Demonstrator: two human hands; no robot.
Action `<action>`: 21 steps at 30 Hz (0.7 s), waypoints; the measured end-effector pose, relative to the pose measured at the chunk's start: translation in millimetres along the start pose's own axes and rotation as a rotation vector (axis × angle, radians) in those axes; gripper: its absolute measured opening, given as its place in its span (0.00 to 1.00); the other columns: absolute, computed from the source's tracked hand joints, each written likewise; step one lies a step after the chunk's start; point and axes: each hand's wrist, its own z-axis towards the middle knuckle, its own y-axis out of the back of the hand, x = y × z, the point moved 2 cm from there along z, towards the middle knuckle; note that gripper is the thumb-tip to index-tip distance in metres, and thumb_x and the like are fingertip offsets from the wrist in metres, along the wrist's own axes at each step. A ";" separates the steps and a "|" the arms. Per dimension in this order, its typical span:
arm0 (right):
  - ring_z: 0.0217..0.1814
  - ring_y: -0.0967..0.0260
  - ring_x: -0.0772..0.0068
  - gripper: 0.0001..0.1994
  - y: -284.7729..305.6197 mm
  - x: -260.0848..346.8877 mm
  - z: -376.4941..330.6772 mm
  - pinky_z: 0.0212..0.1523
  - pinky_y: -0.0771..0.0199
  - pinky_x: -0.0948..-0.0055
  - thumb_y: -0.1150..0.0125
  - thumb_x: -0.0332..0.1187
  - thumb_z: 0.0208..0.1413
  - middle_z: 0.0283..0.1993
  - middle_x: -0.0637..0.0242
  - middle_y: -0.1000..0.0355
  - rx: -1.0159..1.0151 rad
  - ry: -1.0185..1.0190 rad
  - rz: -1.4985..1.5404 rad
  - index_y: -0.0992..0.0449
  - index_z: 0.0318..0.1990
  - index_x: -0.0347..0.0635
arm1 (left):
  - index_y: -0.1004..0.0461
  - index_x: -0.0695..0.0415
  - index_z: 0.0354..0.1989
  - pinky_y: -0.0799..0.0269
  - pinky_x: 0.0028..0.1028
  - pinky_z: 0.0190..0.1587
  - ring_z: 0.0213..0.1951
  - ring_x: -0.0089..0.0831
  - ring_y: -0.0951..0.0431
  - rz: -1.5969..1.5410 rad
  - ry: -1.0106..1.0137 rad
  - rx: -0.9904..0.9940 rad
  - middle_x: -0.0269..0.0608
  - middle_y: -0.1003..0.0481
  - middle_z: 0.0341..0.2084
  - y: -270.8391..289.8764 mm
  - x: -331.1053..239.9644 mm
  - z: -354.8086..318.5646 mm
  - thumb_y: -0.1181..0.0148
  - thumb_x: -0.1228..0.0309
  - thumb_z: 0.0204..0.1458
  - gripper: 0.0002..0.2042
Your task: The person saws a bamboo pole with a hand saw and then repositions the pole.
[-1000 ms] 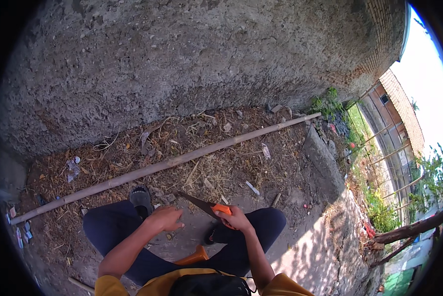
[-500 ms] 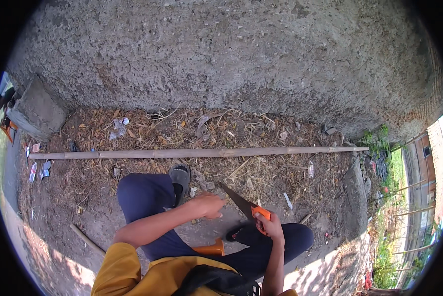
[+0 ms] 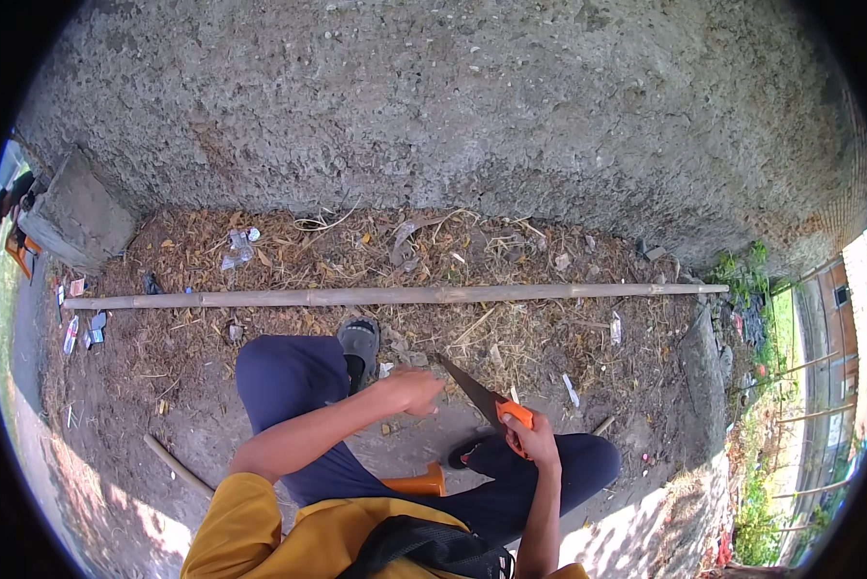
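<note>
My right hand (image 3: 535, 440) is closed round the orange handle (image 3: 515, 422) of a handsaw. Its dark blade (image 3: 469, 391) points up and to the left, raised off the ground over the gap between my knees. Just left of the blade is my left hand (image 3: 414, 391), apart from it, with the fingers curled in; whatever they may hold is hidden. Beyond both hands a long bamboo pole (image 3: 376, 297) lies across the ground from left to right, and neither hand touches it.
A rough concrete wall (image 3: 433, 106) rises behind the pole. Dry leaves, straw and plastic scraps (image 3: 238, 249) litter the soil. An orange plastic seat (image 3: 419, 481) shows between my legs. A short stick (image 3: 178, 465) lies at lower left, and a concrete block (image 3: 81, 212) stands at far left.
The whole view has shifted slightly, moving the scene a little to the right. Both hands keep nearly the same pose, with the saw still in my right hand.
</note>
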 end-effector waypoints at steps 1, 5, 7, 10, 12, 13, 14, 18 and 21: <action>0.20 0.34 0.82 0.12 -0.8 2.4 0.0 0.22 0.34 0.77 0.36 0.37 0.61 0.21 0.72 0.30 0.000 -0.001 0.006 0.23 0.37 0.35 | 0.22 0.58 0.51 0.24 0.49 0.51 0.51 0.51 0.20 -0.005 0.042 0.047 0.53 0.20 0.46 2.5 5.4 6.8 0.35 0.56 0.51 0.23; 0.20 0.31 0.82 0.14 -5.0 18.7 -3.1 0.22 0.33 0.76 0.33 0.40 0.58 0.20 0.72 0.29 -0.013 -0.049 -0.032 0.22 0.36 0.36 | 0.17 0.57 0.46 0.23 0.47 0.51 0.51 0.50 0.20 0.051 0.242 0.109 0.52 0.20 0.48 1.1 50.8 64.3 0.34 0.56 0.48 0.21; 0.21 0.31 0.82 0.14 -4.4 21.7 -5.0 0.23 0.33 0.76 0.33 0.40 0.58 0.20 0.72 0.28 -0.005 -0.041 -0.044 0.21 0.38 0.35 | 0.18 0.57 0.47 0.23 0.46 0.52 0.53 0.48 0.20 0.103 0.337 0.075 0.50 0.20 0.50 17.1 73.9 92.9 0.33 0.56 0.47 0.22; 0.22 0.30 0.82 0.15 -1.9 16.5 -2.6 0.24 0.32 0.75 0.32 0.40 0.57 0.21 0.71 0.28 -0.027 -0.041 -0.111 0.20 0.40 0.34 | 0.37 0.60 0.65 0.35 0.51 0.65 0.68 0.50 0.37 0.036 0.489 -0.010 0.55 0.36 0.66 28.7 123.7 137.2 0.32 0.55 0.46 0.38; 0.22 0.30 0.81 0.15 -1.3 9.3 -3.2 0.25 0.31 0.75 0.31 0.40 0.56 0.21 0.70 0.28 -0.026 -0.018 -0.112 0.19 0.41 0.34 | 0.39 0.60 0.66 0.40 0.52 0.67 0.70 0.50 0.41 0.056 0.551 -0.075 0.55 0.40 0.68 17.2 155.6 161.5 0.34 0.52 0.49 0.39; 0.22 0.30 0.81 0.15 -2.7 7.7 -2.5 0.25 0.31 0.75 0.31 0.40 0.56 0.21 0.70 0.28 -0.019 -0.022 -0.109 0.19 0.41 0.34 | 0.41 0.60 0.67 0.44 0.54 0.69 0.71 0.50 0.45 0.078 0.606 -0.143 0.54 0.43 0.70 11.9 173.3 172.0 0.36 0.49 0.52 0.39; 0.22 0.30 0.81 0.15 -4.4 6.9 -3.0 0.25 0.31 0.75 0.31 0.39 0.56 0.21 0.70 0.28 -0.025 -0.010 -0.079 0.19 0.41 0.35 | 0.41 0.60 0.67 0.44 0.54 0.69 0.71 0.50 0.45 0.076 0.614 -0.134 0.54 0.43 0.70 -2.3 190.5 180.7 0.36 0.49 0.52 0.39; 0.21 0.31 0.81 0.13 1.6 -0.5 -5.7 0.24 0.33 0.75 0.30 0.37 0.55 0.20 0.70 0.29 -0.058 -0.063 -0.017 0.20 0.38 0.35 | 0.39 0.58 0.65 0.54 0.58 0.71 0.70 0.51 0.45 -0.014 0.649 -0.394 0.54 0.42 0.68 -30.4 212.3 214.8 0.50 0.42 0.61 0.35; 0.20 0.33 0.82 0.11 5.3 -4.6 -1.7 0.24 0.35 0.76 0.31 0.35 0.55 0.20 0.70 0.30 -0.059 -0.108 0.038 0.21 0.37 0.34 | 0.38 0.58 0.64 0.58 0.58 0.71 0.69 0.50 0.44 0.027 0.656 -0.399 0.54 0.41 0.66 -39.0 221.8 231.0 0.55 0.42 0.63 0.32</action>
